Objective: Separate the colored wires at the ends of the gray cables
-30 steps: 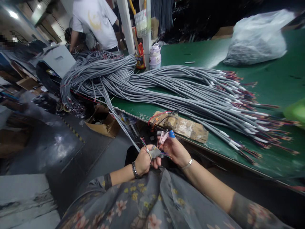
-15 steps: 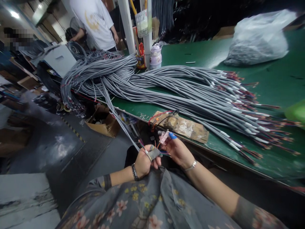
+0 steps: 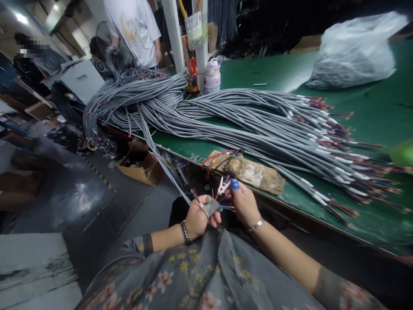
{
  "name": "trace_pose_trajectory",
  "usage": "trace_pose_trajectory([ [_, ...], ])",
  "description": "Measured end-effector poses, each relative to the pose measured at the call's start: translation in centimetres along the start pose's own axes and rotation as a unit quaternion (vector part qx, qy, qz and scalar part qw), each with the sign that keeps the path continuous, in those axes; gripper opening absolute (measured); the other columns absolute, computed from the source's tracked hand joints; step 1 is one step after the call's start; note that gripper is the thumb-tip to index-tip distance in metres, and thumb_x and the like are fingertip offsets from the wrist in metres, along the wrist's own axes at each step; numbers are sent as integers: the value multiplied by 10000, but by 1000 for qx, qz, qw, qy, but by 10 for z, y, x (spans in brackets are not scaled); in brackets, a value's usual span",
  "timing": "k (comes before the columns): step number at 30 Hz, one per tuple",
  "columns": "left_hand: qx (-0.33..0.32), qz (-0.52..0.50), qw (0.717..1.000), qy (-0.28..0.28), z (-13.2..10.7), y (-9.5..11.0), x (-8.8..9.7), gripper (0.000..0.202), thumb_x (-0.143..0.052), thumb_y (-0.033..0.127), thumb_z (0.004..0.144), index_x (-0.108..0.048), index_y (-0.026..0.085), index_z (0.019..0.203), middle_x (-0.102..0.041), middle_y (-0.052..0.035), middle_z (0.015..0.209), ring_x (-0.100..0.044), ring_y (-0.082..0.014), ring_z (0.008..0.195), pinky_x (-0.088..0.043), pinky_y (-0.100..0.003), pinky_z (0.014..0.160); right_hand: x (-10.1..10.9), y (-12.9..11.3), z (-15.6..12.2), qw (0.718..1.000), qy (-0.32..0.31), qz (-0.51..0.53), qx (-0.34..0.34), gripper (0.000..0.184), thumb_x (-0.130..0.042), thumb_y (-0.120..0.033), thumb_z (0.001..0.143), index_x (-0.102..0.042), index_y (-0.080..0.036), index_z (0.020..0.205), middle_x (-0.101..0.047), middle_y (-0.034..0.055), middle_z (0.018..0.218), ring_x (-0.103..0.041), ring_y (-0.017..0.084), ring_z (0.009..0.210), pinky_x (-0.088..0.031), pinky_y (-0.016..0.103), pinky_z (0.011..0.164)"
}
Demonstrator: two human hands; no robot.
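1. The left hand (image 3: 198, 217), a grey covering on its thumb, is clenched around the lower end of slim grey round cables (image 3: 169, 172) that slope down from the bench edge, in front of the person's body.
2. Thin multicoloured wires (image 3: 229, 207) fan out of that fist toward the right hand (image 3: 245, 206).
3. The right hand has bent fingers and blue tape on its thumb; whether they grip anything cannot be told.
4. A small pale-pink clip (image 3: 222, 186) sits just beside that thumb, above the wires.
5. Beyond, a worn brown wooden board (image 3: 266, 177) lies along the edge of a green flat-topped workbench (image 3: 277, 71).
6. Behind it stretches a thick bundle of grey cables (image 3: 226, 122), white-sleeved near their stripped ends.
7. Farther off stand a lilac rounded bottle (image 3: 212, 78), a bulging translucent plastic bag (image 3: 353, 54) and a white-shirted person (image 3: 134, 36).
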State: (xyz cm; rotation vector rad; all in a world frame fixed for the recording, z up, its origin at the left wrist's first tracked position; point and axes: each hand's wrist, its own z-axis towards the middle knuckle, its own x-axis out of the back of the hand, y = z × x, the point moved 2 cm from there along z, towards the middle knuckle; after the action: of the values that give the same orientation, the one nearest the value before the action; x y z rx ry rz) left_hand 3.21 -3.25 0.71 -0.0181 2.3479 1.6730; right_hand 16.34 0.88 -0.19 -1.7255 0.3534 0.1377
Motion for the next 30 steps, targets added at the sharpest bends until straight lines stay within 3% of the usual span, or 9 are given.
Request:
trace_pose_trajectory([
  [4, 3, 3, 1000, 7, 3, 0, -3, 408, -647, 551, 684, -525, 164, 642, -580, 13, 461, -435, -63, 301, -236, -179, 314, -6, 4, 3, 990, -68, 81, -91, 540, -664, -749, 548, -658, -214, 620, -594, -1, 563, -482, 137, 518, -406, 277, 508],
  [8, 5, 18, 1000, 18, 5, -2, -4, 419, -634, 566, 689, -514, 168, 632, -578, 11, 464, -442, -64, 309, -234, -181, 324, -10, 9, 6, 970, -75, 176, -147, 453, -780, -624, 529, -681, -201, 658, -639, 0, 621, -538, 132, 557, -450, 262, 538],
  [17, 12, 23, 999, 18, 4, -4, -2, 368, -635, 515, 698, -516, 171, 637, -577, 18, 461, -442, -64, 303, -223, -179, 319, -13, 8, 7, 962, -58, 229, -139, 343, -828, -492, 568, -688, -192, 660, -650, -15, 628, -551, 103, 559, -477, 221, 544],
  [30, 23, 30, 999, 17, 3, -1, -2, 393, -641, 541, 660, -504, 175, 621, -567, 17, 445, -425, -61, 298, -211, -179, 320, -14, 8, 4, 961, -43, 224, -154, 396, -825, -540, 535, -682, -189, 650, -655, -13, 626, -562, 105, 567, -487, 218, 546],
])
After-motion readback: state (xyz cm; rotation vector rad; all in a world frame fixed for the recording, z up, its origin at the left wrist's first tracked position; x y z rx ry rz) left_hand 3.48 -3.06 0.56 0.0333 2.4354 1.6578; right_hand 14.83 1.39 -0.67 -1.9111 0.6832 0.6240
